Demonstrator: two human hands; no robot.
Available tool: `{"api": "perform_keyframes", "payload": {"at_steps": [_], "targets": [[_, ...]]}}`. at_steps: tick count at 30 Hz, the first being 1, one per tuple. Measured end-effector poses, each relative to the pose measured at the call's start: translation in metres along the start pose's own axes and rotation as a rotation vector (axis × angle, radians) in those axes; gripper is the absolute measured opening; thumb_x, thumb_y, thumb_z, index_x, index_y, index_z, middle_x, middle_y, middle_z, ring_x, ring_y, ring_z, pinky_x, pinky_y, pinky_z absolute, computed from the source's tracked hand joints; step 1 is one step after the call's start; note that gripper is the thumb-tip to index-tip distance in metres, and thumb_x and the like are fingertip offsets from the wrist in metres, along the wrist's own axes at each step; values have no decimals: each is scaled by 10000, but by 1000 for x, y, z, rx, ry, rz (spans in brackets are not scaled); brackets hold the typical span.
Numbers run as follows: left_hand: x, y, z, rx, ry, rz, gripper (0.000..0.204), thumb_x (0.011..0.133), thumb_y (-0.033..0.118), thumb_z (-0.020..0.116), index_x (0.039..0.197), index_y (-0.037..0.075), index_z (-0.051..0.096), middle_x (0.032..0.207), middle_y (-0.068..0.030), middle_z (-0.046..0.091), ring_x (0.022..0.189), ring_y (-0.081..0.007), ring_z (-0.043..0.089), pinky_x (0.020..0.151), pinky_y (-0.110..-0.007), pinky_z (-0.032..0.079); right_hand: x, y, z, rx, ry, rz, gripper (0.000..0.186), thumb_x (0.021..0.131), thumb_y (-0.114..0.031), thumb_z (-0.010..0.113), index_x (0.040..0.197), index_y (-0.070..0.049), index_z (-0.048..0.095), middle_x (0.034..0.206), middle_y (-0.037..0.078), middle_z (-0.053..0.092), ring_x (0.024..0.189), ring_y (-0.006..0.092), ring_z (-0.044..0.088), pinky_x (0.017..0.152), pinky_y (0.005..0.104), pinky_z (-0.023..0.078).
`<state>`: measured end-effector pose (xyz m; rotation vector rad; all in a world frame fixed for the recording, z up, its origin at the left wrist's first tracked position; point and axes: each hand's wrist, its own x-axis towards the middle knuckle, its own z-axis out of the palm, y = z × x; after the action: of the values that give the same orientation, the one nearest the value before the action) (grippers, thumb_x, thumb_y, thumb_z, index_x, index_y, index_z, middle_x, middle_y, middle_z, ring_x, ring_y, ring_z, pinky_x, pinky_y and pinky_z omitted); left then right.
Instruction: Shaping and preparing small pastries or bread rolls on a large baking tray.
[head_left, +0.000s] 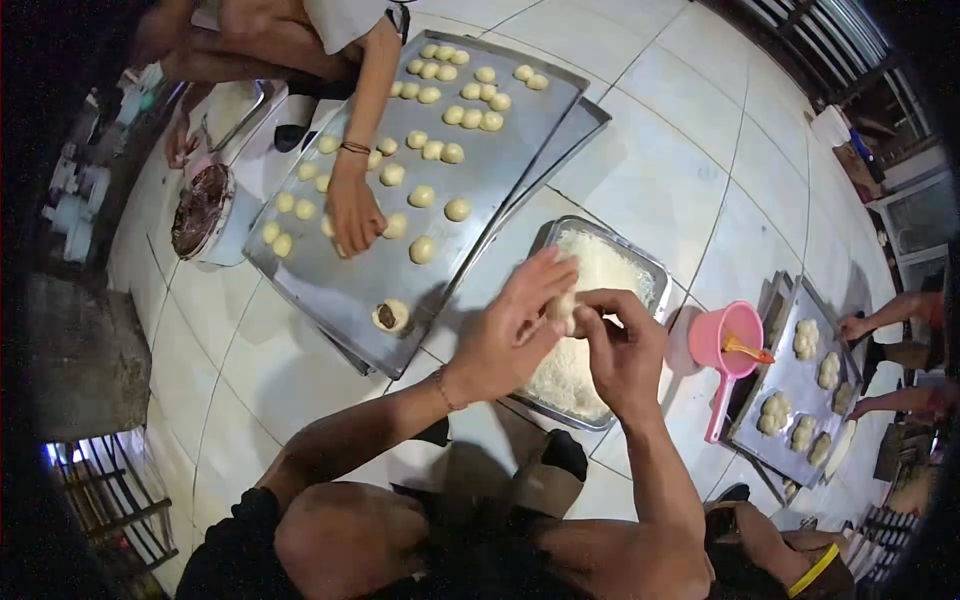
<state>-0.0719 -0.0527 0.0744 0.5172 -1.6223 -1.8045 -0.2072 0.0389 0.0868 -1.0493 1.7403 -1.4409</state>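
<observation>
Left hand and right hand: both closed together around one small dough ball, pinched between fingers. Held over metal tray of white crumbs on tiled floor. Risks: squeezed too hard, likely burst or misshapen; loosened grip, likely dropped off tray edge. Nearby: large baking sheet with rows of dough balls, another person's hand, pink scoop.

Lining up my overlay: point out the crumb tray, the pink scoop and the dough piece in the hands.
crumb tray (652, 268): head view, far right rim.
pink scoop (722, 338): head view, cup wall.
dough piece (565, 305): head view, part showing between the hands.
</observation>
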Motion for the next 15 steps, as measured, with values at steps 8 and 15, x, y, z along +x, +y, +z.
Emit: {"api": "perform_keyframes", "payload": {"at_steps": [8,15], "targets": [[-5,1,-10,-183,64,-246,474,874,-18,568,1325,21,425,1194,-96,550,930,-115,548,795,-216,439,-1,-7,-1,135,-92,35,136,850,57,617,984,36,617,993,109,609,795,159,573,721,257,513],[-14,-1,-8,-85,142,-194,376,933,0,487,1306,19,441,1114,-93,571,900,-135,550,809,-229,462,-3,-17,7,194,-81,-7,134,852,52,618,986,47,614,986,103,599,806,164,563,717,241,489]]}}
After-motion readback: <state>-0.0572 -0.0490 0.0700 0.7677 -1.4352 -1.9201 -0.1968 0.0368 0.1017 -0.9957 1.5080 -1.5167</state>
